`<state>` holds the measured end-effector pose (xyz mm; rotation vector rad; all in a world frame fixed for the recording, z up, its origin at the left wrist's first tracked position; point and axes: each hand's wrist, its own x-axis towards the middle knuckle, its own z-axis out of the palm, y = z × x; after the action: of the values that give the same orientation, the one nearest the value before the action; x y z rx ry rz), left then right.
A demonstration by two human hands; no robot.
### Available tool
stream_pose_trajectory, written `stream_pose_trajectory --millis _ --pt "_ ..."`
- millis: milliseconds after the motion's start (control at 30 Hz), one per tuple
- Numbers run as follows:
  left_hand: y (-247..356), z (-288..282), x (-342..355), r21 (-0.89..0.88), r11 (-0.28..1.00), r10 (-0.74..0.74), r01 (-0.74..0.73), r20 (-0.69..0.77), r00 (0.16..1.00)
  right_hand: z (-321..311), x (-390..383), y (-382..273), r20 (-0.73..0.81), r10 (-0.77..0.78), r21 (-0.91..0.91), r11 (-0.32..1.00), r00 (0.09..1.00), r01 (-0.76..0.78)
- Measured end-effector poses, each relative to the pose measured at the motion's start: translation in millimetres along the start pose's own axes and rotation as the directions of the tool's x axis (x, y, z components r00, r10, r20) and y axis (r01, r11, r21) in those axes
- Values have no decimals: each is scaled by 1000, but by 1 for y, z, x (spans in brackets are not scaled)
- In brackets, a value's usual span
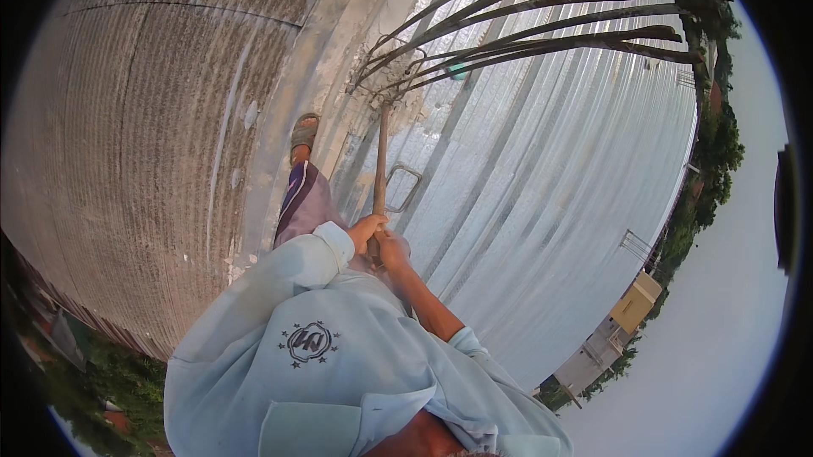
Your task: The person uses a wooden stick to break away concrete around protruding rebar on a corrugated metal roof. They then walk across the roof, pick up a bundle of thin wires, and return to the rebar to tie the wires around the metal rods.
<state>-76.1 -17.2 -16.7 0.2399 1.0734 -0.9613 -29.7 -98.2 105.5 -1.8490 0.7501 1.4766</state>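
Both of my hands grip the near end of a long-handled tool (381, 156) with a wooden shaft. My left hand (367, 231) is wrapped round the shaft, and my right hand (393, 250) closes on it just beside and below. The shaft points away from me. Its far end meets broken concrete (398, 103) at the foot of a cluster of rusty rebar (525, 8); the tool's head cannot be made out there. A bent metal loop (405, 188) lies on the sheeting right of the shaft.
Long steel bars bend out to the upper right. Shiny corrugated metal roofing (542, 177) spreads on the right, weathered brown corrugated sheets (161, 135) on the left. My sandaled foot (305, 131) stands on the concrete ledge (288, 93) between them. A small green object (457, 72) lies by the bars.
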Motion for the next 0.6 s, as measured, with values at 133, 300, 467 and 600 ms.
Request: stream_pose_trajectory --millis 133,300,467,600 --pt "-25 -16 5 271 933 309 -238 -263 914 -38 61 37 -111 -365 -660 722 925 206" --pt "-8 -8 -27 502 850 397 -160 -411 821 -77 33 -52 -264 -401 -189 913 877 360" --pt "-19 -49 3 157 962 247 -225 -139 959 -83 38 -79 -338 -465 -70 879 818 471" --pt "-41 -72 -8 616 755 499 -224 -319 806 -49 80 -43 -295 -404 -60 912 866 405"
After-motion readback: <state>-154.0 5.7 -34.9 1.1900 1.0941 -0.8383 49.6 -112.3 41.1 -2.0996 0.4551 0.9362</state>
